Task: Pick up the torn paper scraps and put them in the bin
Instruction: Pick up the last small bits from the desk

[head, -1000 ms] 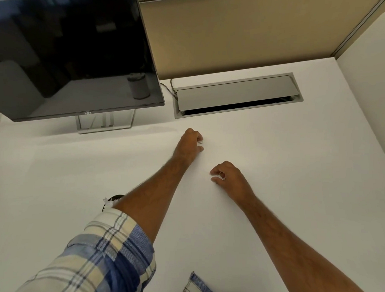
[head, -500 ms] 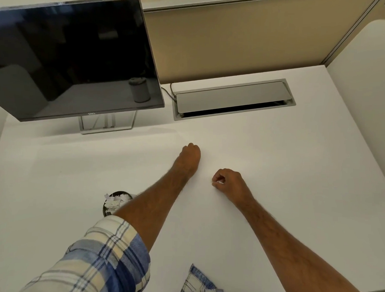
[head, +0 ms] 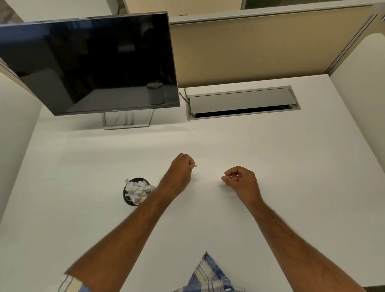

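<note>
A small black round bin (head: 127,197) stands on the white desk (head: 295,182), filled to the rim with crumpled white paper scraps (head: 137,188). My left hand (head: 182,170) is curled into a fist just right of the bin, with a tiny white scrap (head: 195,166) sticking out between its fingertips. My right hand (head: 240,181) is further right, fingers pinched together low over the desk; whether it holds a scrap is too small to tell. No loose scraps show on the desk surface.
A dark monitor (head: 92,61) on a clear stand (head: 127,121) occupies the back left. A grey cable hatch (head: 243,102) is set into the desk at the back. Beige partition walls (head: 256,52) enclose the desk on three sides.
Both hands have closed and drawn back toward me from the desk's middle. The left hand now pinches a scrap. The bin has come into full view as the view tilted up.
</note>
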